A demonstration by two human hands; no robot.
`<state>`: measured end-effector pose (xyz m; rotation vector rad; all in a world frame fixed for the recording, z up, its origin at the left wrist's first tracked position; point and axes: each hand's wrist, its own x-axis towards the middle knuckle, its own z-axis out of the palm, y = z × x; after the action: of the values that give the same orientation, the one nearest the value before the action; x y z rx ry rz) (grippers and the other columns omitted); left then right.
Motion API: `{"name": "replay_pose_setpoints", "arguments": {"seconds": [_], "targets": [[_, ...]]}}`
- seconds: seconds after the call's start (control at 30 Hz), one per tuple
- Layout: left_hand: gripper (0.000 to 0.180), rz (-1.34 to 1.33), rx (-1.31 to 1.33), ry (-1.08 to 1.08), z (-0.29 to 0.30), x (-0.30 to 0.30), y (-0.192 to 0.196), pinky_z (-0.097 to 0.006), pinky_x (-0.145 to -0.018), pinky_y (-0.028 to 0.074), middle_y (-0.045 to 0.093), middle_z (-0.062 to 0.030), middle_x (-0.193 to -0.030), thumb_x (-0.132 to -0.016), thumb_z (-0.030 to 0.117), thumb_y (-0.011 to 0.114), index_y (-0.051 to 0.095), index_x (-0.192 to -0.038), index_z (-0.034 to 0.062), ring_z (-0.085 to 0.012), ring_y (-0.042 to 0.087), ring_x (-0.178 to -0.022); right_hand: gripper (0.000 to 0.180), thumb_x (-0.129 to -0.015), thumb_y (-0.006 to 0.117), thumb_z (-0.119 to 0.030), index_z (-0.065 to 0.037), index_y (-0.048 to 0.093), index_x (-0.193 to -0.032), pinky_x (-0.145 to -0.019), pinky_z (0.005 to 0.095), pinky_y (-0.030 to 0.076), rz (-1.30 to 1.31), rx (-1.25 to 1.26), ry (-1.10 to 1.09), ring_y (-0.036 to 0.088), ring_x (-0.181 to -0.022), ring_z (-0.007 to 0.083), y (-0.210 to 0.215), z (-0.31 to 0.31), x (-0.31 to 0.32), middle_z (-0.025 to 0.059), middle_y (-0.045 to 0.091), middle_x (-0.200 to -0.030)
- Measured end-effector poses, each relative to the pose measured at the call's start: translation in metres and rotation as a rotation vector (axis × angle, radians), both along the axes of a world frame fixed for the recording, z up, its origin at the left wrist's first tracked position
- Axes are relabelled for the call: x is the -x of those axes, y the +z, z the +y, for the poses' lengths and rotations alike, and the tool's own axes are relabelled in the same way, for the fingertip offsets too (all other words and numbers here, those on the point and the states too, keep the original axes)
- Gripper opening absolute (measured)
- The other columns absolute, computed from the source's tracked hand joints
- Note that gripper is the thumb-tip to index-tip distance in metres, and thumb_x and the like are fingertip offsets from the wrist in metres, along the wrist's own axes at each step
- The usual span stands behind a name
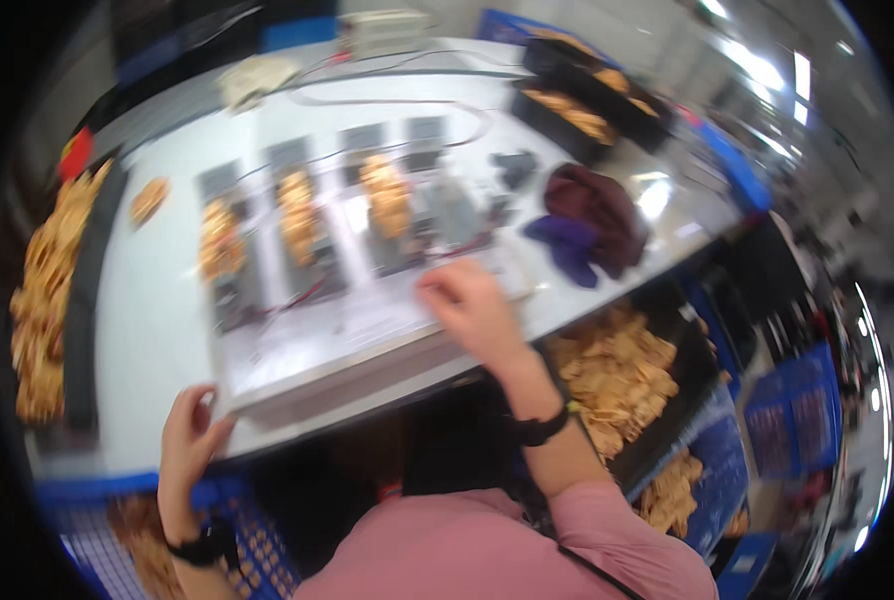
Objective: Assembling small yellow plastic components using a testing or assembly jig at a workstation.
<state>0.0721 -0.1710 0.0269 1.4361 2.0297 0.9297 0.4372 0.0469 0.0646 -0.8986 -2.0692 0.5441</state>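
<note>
A white fixture board (pixel 367 335) lies on the table before me, bearing a row of grey metal stations. Golden-tan pieces, blurred by motion, sit on three of them: the left piece (pixel 222 240), the middle piece (pixel 297 215) and the right piece (pixel 385 195). On the rightmost station (pixel 454 213) no tan piece shows. My right hand (pixel 475 312) is over the board's front right part, fingers curled together; whatever they hold, if anything, is hidden. Beside the board's front left corner, my left hand (pixel 192 435) has its thumb and fingers apart, holding nothing visible.
A long black tray (pixel 87 300) of tan pieces stands at the left, with one loose piece (pixel 149 201) nearby. Dark cloths (pixel 597 220) lie at the right. Black bins (pixel 567 120) stand behind them. Below the table edge are a filled bin (pixel 617 380) and a blue basket (pixel 97 545).
</note>
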Motion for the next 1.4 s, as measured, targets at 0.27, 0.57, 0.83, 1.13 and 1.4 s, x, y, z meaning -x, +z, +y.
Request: {"name": "replay_pose_setpoints", "arguments": {"seconds": [0.27, 0.57, 0.83, 1.13, 1.4], "targets": [[0.048, -0.074, 0.029, -0.059, 0.011, 0.004, -0.007, -0.024, -0.067, 0.041, 0.044, 0.0009, -0.084, -0.075, 0.004, 0.072, 0.057, -0.121, 0.0055, -0.0102, 0.043, -0.076, 0.010, -0.085, 0.069, -0.012, -0.004, 0.067, -0.090, -0.069, 0.0344, 0.049, 0.020, -0.038, -0.031, 0.061, -0.073, 0.0233, 0.005, -0.004, -0.009, 0.0091, 0.060, -0.082], [0.052, -0.070, -0.010, -0.026, -0.003, 0.017, -0.019, -0.024, -0.063, 0.039, 0.045, 0.0024, -0.083, -0.078, 0.005, 0.073, 0.055, -0.126, 0.0036, -0.0091, 0.043, -0.072, 0.011, -0.083, 0.067, -0.015, -0.004, 0.067, -0.083, -0.072, 0.0424, 0.048, 0.092, -0.037, 0.000, 0.061, -0.080, 0.0338, -0.006, 0.004, 0.000, 0.0145, 0.061, -0.080], [0.044, 0.018, 0.070, -0.035, 0.010, -0.007, 0.011, -0.026, -0.071, 0.046, 0.049, -0.0010, -0.084, -0.082, 0.014, 0.075, 0.061, -0.123, 0.0086, -0.0123, 0.049, -0.078, 0.016, -0.088, 0.068, -0.018, -0.003, 0.068, -0.094, -0.064, 0.0315, 0.046, -0.078, -0.054, -0.014, 0.058, -0.069, 0.0191, 0.001, 0.004, -0.008, 0.0080, 0.059, -0.082], [0.042, 0.092, 0.132, -0.087, 0.007, -0.010, 0.022, -0.024, -0.074, 0.043, 0.049, -0.0003, -0.087, -0.086, 0.023, 0.071, 0.060, -0.125, 0.0098, -0.0120, 0.049, -0.081, 0.017, -0.090, 0.068, -0.017, -0.001, 0.066, -0.097, -0.064, 0.0280, 0.045, -0.130, -0.087, -0.042, 0.054, -0.068, 0.0147, -0.002, 0.000, -0.002, 0.0064, 0.059, -0.083], [0.044, 0.068, 0.076, -0.102, 0.003, -0.008, 0.013, -0.026, -0.068, 0.046, 0.049, -0.0004, -0.083, -0.086, 0.027, 0.073, 0.061, -0.125, 0.0104, -0.0119, 0.050, -0.074, 0.017, -0.090, 0.068, -0.017, -0.001, 0.066, -0.094, -0.062, 0.0292, 0.044, -0.139, -0.159, -0.025, 0.053, -0.065, 0.0160, -0.006, 0.001, -0.003, 0.0073, 0.058, -0.079]]}}
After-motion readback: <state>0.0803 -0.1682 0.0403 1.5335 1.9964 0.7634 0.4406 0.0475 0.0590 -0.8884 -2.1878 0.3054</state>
